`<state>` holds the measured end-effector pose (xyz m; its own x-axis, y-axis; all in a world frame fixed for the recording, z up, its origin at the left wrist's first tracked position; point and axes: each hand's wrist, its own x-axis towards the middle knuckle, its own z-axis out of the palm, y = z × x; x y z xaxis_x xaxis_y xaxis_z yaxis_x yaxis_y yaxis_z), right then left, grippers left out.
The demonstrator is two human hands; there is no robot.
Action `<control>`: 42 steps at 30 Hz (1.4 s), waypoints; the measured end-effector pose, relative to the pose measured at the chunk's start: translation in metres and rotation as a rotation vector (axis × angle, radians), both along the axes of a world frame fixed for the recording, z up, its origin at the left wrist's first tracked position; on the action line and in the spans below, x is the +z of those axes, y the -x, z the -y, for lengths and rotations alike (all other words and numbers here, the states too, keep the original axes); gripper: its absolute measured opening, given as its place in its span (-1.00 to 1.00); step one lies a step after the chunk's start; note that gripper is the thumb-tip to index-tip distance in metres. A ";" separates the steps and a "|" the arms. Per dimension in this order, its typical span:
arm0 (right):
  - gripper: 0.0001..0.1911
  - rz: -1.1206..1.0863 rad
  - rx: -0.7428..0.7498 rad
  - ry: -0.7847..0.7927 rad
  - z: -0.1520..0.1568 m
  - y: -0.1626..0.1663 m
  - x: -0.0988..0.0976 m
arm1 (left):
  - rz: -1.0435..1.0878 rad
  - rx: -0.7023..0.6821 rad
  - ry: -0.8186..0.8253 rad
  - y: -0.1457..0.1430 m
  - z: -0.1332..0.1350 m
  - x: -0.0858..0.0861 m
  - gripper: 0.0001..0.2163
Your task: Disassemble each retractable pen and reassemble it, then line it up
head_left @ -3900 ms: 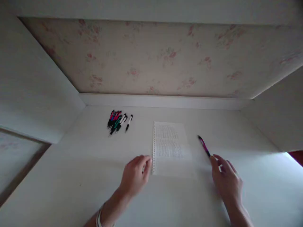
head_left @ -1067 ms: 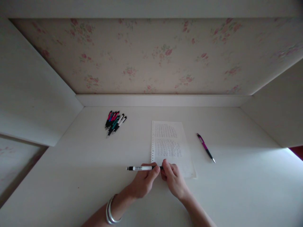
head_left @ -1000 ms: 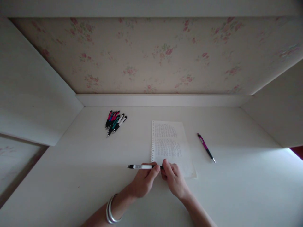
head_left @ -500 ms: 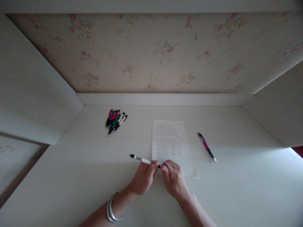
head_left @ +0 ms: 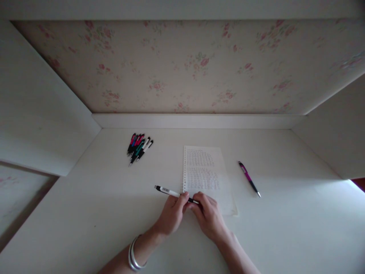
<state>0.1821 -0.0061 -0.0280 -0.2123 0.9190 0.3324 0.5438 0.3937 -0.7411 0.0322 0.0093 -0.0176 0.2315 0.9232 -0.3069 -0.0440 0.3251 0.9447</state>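
A white pen with black ends (head_left: pixel 171 191) is gripped by both hands above the white desk (head_left: pixel 114 205). My left hand (head_left: pixel 171 215), with silver bangles on the wrist, pinches the pen near its middle. My right hand (head_left: pixel 209 219) is closed around the pen's right, dark end. The pen slopes down from upper left to lower right. Both hands sit at the lower left corner of a handwritten, hole-punched sheet of paper (head_left: pixel 205 173).
A pink and black pen (head_left: pixel 249 178) lies right of the sheet. A bunch of several coloured pens (head_left: pixel 138 146) lies at the back left. Flowered wallpaper (head_left: pixel 194 64) rises behind the desk, and white side panels close it in left and right.
Earlier my hands lay apart on the desk, and one white pen has left the bunch. Over the last second the held pen tilted from level to sloping and my hands drew closer together.
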 end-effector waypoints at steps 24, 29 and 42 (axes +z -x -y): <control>-0.83 -0.248 -0.049 0.248 0.001 -0.003 0.010 | -0.041 0.016 0.072 0.004 -0.003 -0.007 -0.50; -0.84 -0.270 -0.048 0.224 0.002 -0.001 0.009 | -0.026 0.006 0.053 0.004 -0.003 -0.010 -0.48; -0.82 -0.261 -0.022 0.248 0.001 -0.001 0.013 | -0.036 0.005 0.051 0.004 -0.005 -0.007 -0.47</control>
<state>0.1827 -0.0071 -0.0150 -0.1285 0.9819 0.1394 0.3299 0.1749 -0.9277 0.0286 0.0138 -0.0250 0.2146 0.9073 -0.3615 -0.0121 0.3725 0.9279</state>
